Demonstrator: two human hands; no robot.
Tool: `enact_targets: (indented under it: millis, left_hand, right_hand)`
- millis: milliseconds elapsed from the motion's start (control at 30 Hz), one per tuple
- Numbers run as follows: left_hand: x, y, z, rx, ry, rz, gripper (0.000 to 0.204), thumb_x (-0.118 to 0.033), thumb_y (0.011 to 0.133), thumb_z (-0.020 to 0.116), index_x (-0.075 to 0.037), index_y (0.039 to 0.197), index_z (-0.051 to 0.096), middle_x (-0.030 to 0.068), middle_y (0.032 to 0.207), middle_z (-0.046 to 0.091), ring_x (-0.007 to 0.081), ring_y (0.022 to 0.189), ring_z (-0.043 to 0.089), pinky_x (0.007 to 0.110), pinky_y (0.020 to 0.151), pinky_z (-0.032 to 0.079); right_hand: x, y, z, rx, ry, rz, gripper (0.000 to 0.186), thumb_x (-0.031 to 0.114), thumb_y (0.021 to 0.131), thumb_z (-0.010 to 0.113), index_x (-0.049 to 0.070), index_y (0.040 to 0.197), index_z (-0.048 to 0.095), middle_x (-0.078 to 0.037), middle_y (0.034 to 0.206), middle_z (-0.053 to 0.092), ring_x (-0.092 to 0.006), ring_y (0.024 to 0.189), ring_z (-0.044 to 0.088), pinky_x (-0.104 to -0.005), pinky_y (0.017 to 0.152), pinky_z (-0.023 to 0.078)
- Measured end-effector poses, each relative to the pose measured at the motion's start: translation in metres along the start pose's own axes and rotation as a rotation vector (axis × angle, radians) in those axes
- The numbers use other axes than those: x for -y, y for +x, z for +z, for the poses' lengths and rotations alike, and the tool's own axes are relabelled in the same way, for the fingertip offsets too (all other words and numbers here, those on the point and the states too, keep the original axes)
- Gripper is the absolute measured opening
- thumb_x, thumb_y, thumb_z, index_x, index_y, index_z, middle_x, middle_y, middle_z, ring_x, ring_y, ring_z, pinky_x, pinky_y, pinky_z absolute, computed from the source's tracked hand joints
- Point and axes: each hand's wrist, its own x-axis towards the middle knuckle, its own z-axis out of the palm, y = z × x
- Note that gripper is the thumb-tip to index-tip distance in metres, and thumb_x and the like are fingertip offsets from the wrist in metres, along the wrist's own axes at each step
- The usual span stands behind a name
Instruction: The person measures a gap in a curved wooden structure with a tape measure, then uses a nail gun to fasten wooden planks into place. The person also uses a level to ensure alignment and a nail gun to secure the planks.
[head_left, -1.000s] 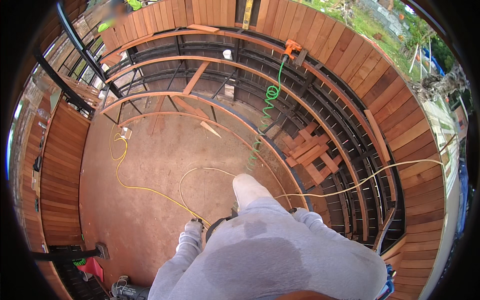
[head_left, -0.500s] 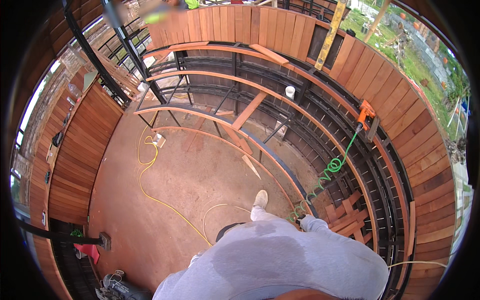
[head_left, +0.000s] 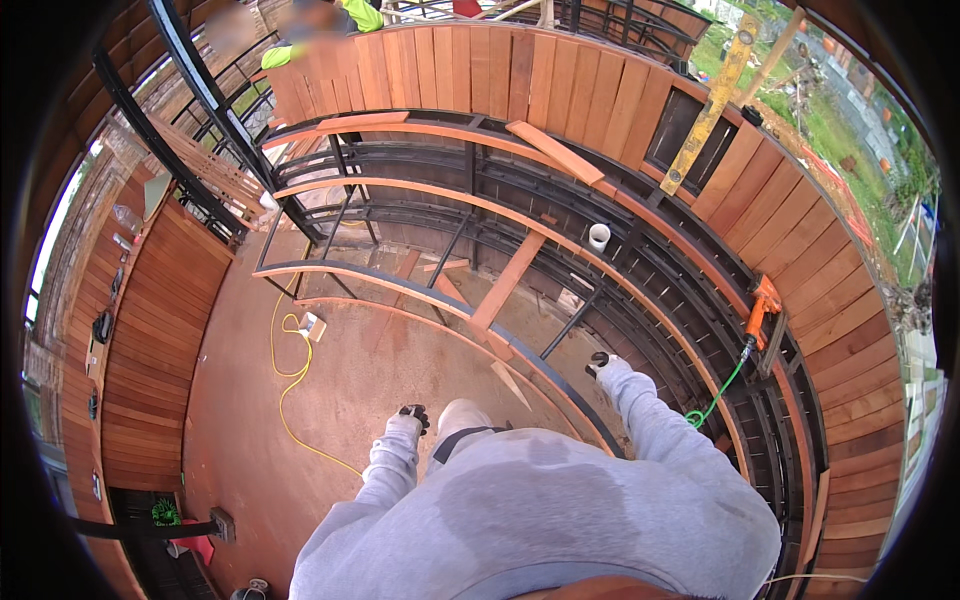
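My left hand [head_left: 410, 418], in a light glove with black fingers, hangs beside my bent knee over the brown floor. Its fingers are loosely bent and apart, with nothing visible in them. My right hand [head_left: 602, 366], gloved alike, is held out past the curved bench frame's front rail [head_left: 540, 365]. Thumb and fingers look apart, and I see nothing held. A loose wooden board [head_left: 508, 280] lies across the frame rails ahead of that hand. To the right, an orange nail gun [head_left: 764, 305] with a coiled green air hose [head_left: 725, 390] rests on the upper rail.
A white cup [head_left: 599, 236] stands on the middle rail. A yellow level [head_left: 705, 115] leans on the curved plank wall [head_left: 480, 70]. A yellow hose [head_left: 287, 410] winds over the floor near a small box [head_left: 313, 327]. Beyond the wall is another person's bright sleeve [head_left: 365, 14].
My left hand has come into view and my right arm has reached forward. I have moved forward along the frame, and the view has shifted. The nail gun stays on the rail.
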Motion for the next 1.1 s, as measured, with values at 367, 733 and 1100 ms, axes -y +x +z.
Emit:
enact_targets:
  millis: [367, 733, 1100]
  left_hand:
    - [-0.05, 0.143, -0.117, -0.106, 0.554, -0.338, 0.027, -0.028, 0.1, 0.049, -0.01, 0.112, 0.065, 0.0139, 0.092, 0.071, 0.0312, 0.079, 0.07, 0.047, 0.068, 0.057]
    - [-0.251, 0.324, -0.198, -0.033, -0.046, -0.116, 0.021, -0.024, 0.098, 0.054, -0.016, 0.115, 0.063, 0.0126, 0.09, 0.07, 0.0315, 0.075, 0.068, 0.051, 0.067, 0.055]
    - [-0.345, 0.305, -0.014, 0.616, 0.122, 0.021, 0.03, -0.003, 0.097, 0.06, -0.01, 0.126, 0.059, 0.0084, 0.105, 0.067, 0.0203, 0.086, 0.066, 0.033, 0.074, 0.056]
  right_hand:
    - [0.234, 0.164, -0.233, -0.56, -0.109, 0.083, 0.095, 0.042, 0.082, 0.077, 0.016, 0.157, 0.025, -0.017, 0.155, 0.038, -0.0354, 0.146, 0.03, -0.0415, 0.12, 0.028]
    - [0.34, 0.324, -0.317, -0.299, -0.311, 0.369, 0.097, 0.035, 0.08, 0.081, 0.023, 0.158, 0.023, -0.011, 0.154, 0.042, -0.029, 0.14, 0.043, -0.04, 0.115, 0.038]
    - [0.34, 0.208, -0.169, -0.583, 0.359, 0.259, 0.083, 0.033, 0.062, 0.094, 0.005, 0.129, 0.053, -0.017, 0.122, 0.064, -0.0284, 0.113, 0.062, -0.0355, 0.099, 0.05]
